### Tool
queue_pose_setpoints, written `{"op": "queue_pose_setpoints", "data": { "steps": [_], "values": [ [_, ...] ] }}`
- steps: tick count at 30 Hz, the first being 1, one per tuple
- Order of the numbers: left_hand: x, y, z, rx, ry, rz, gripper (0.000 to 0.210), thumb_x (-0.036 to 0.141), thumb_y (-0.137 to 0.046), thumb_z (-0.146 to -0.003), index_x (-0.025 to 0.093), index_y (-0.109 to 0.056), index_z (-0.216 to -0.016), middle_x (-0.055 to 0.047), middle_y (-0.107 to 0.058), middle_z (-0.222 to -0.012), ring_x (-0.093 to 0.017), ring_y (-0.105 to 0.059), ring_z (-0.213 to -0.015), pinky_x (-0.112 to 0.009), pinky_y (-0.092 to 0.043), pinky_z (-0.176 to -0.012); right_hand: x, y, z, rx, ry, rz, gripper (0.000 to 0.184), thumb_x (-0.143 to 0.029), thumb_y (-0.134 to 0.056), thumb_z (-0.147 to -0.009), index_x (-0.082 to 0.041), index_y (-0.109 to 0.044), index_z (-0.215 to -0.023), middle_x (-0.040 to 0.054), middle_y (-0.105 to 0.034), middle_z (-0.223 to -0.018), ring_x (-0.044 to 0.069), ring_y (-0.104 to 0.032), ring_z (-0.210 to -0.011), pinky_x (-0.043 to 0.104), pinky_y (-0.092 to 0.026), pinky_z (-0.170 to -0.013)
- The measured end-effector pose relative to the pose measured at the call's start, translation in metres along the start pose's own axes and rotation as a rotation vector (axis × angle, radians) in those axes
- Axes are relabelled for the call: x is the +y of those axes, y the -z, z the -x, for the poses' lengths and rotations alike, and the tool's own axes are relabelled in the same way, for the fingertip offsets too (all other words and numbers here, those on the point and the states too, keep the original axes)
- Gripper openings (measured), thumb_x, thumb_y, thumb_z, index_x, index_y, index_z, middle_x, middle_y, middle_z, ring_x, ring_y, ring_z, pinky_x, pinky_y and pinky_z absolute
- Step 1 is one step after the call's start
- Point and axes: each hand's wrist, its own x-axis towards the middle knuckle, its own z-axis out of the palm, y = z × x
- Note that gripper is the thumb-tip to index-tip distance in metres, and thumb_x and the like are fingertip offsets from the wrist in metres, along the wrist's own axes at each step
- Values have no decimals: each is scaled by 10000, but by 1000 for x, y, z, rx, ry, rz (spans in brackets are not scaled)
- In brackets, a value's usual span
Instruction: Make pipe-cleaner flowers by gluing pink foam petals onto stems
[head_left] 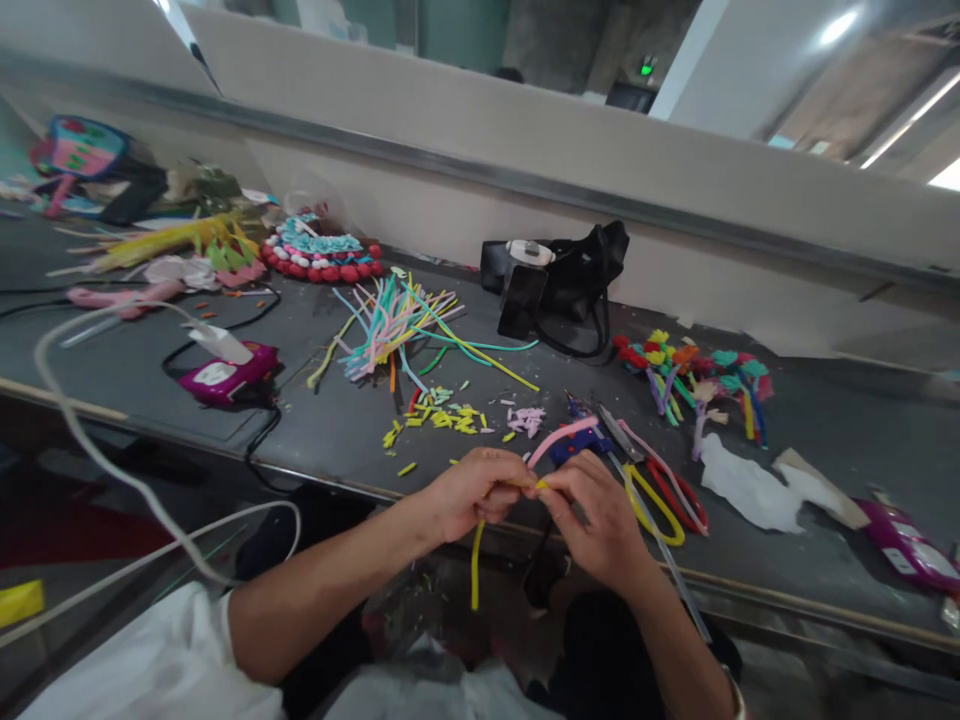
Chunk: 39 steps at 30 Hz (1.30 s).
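From here, the left hand [491, 490] and right hand [602, 520] both pinch a yellow stem [475, 570], its tail dangling toward seven o'clock. Chopped yellow pieces [444, 420] lie at their ten o'clock.

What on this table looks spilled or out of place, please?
The short yellow pieces and lilac pieces look spilled: they lie loose on the table, beyond the left hand, with no tray under them.

both hands [484, 492] pinch close together, fingers [499, 498] curled
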Motion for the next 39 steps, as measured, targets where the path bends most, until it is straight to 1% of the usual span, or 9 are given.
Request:
{"op": "queue_pose_setpoints", "data": {
  "steps": [3, 7, 10, 12, 19, 24, 31, 35, 39],
  "values": [
    [4, -3, 4, 126, -173, -242, 260, 384, -649, -768, 143, -613, -677, 76, -373, -465, -55, -251, -414, -210, -150, -407, 3, 0, 1, 35, -167, -114, 137, -202, -518, -933, -205, -574, -808, 5, -571, -711, 151, -524, -681, 273, -414, -629],
    [-4, -2, 7, 390, -717, -832, 153, 275, -607, -831, 147, -690, -811, -2, -597, -674, -84, -484, -578, -194, -338, -531, 4, 1, 2, 14, -349, -220, 166, -260, -531, -929, -198, -603, -793, 10, -609, -736, 145, -558, -679, 256, -430, -631],
    [-10, 4, 8, 394, -1004, -1214, 213, 219, -530, -898, 189, -713, -1002, -33, -655, -784, -96, -554, -647, -197, -381, -589, 4, 3, 2, -16, -416, -272, 202, -296, -527, -929, -191, -611, -778, 15, -608, -742, 151, -563, -701, 255, -430, -642],
    [-11, 6, 9, 383, -1061, -1368, 254, 225, -498, -924, 207, -709, -1064, -33, -642, -761, -100, -554, -630, -199, -378, -581, 4, 4, 2, -14, -424, -290, 214, -305, -527, -927, -187, -611, -769, 13, -591, -731, 145, -544, -681, 252, -426, -629],
    [-4, 3, 12, 273, -889, -1429, 272, 236, -461, -938, 209, -720, -1016, -53, -598, -755, -133, -522, -643, -239, -349, -606, 0, 11, 1, -57, -391, -260, 196, -276, -518, -930, -194, -585, -765, -14, -526, -672, 126, -488, -625, 250, -406, -603],
    [-2, -1, 8, 225, -770, -1095, 229, 249, -484, -928, 171, -699, -924, -40, -588, -744, -136, -517, -690, -227, -344, -623, -4, 12, 0, 18, -231, -184, 135, -203, -520, -925, -203, -561, -796, -23, -499, -677, 123, -487, -627, 262, -393, -611],
    [2, -6, 7, 81, -404, -486, 269, 394, -621, -815, 131, -636, -762, 25, -491, -637, -94, -375, -576, -216, -271, -532, -1, 9, 3, 43, -32, -85, 97, -123, -526, -908, -214, -536, -873, -2, -540, -726, 157, -494, -698, 326, -404, -699],
    [5, -4, 9, 25, -219, -336, 325, 464, -672, -765, 143, -627, -765, 72, -364, -543, -72, -245, -488, -230, -155, -461, -1, 14, 1, 18, -55, -128, 102, -126, -522, -914, -216, -550, -874, -3, -544, -717, 157, -503, -692, 320, -410, -681],
    [8, -1, 9, -49, -173, -266, 326, 467, -667, -773, 142, -650, -787, 59, -418, -574, -65, -235, -483, -239, -135, -459, -3, 16, -1, -21, -97, -172, 105, -148, -512, -923, -216, -564, -861, -3, -544, -720, 151, -505, -689, 310, -418, -675]
  ]
}}
